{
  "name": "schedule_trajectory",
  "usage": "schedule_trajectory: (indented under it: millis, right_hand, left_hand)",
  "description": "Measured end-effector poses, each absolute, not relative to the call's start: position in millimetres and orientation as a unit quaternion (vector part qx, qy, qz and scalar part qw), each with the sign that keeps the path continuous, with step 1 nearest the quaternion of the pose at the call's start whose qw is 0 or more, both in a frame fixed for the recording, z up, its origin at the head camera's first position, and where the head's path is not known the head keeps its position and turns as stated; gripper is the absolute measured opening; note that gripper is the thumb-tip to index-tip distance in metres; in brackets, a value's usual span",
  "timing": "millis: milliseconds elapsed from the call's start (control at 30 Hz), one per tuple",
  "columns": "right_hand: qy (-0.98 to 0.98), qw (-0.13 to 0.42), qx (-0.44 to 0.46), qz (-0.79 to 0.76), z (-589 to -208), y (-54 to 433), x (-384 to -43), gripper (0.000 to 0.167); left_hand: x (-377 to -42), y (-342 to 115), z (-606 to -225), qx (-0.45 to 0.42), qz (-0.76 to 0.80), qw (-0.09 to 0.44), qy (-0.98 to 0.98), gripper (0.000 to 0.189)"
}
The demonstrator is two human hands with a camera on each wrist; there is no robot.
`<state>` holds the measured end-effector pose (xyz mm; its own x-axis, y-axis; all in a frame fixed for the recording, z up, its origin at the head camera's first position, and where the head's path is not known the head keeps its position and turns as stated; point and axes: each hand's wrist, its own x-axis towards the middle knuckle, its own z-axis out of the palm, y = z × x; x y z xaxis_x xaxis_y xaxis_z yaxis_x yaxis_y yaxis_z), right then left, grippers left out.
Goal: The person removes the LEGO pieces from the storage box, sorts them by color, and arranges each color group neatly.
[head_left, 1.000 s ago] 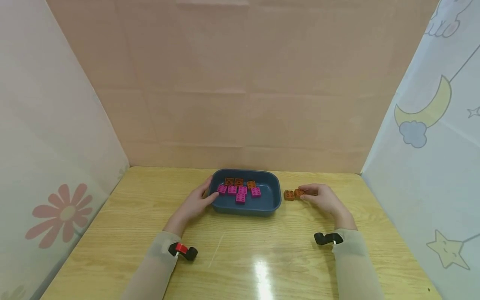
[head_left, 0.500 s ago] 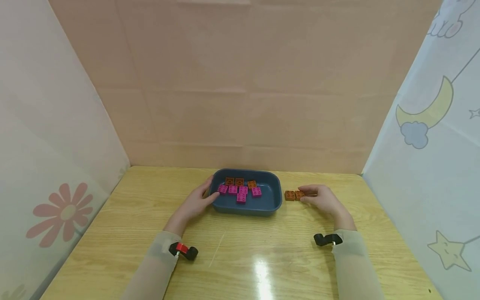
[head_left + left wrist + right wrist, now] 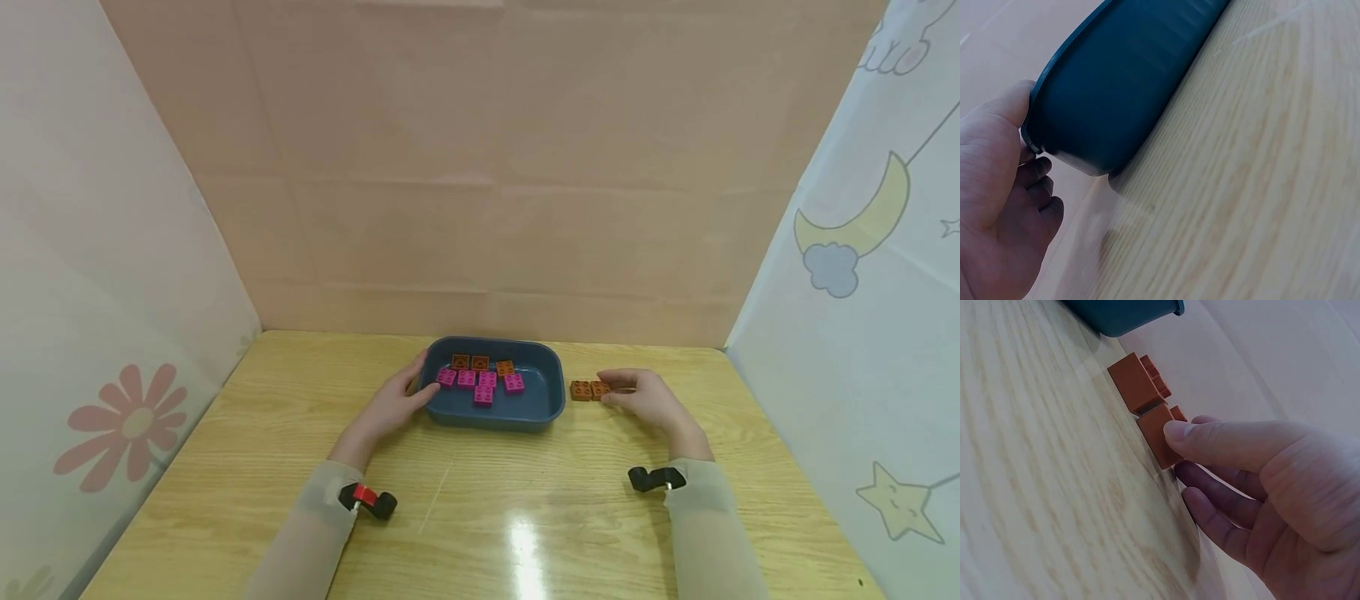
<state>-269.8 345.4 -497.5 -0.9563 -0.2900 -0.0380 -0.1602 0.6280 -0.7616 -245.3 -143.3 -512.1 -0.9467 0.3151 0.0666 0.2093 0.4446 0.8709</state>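
My left hand (image 3: 390,406) grips the left end of a dark blue tray (image 3: 525,422), with the thumb over its rim and the other fingers down outside it. In the right wrist view, my right hand (image 3: 1279,481) pinches a brown toy building brick (image 3: 1152,439) between thumb and fingers. Close against that brick on its tray side sits a second brown brick (image 3: 1132,384), studs up in the head view. Both stand on the table just right of the tray. Inside the tray lie several pink bricks (image 3: 483,396) and a few brown ones (image 3: 461,362), two with their hollow undersides up.
A light wood table (image 3: 480,500) carries everything. Behind it stands a tan paper backdrop (image 3: 480,208), with a printed white sheet on either side (image 3: 855,333). Black wrist mounts (image 3: 656,478) sit at both sleeve cuffs.
The pinched brown brick, tilted a second ago, now stands level beside the other one. My left hand keeps its hold on the tray; the view has shifted very slightly.
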Motion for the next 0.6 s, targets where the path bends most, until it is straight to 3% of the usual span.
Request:
schedule_trajectory:
  millis: [600]
  right_hand:
    - [0.900,0.085,-0.125,-0.408,-493.5,349.3,-270.2,0.054]
  left_hand:
    - [-245.9,-143.6,-510.7,0.156,0.505,0.057,0.847,0.080]
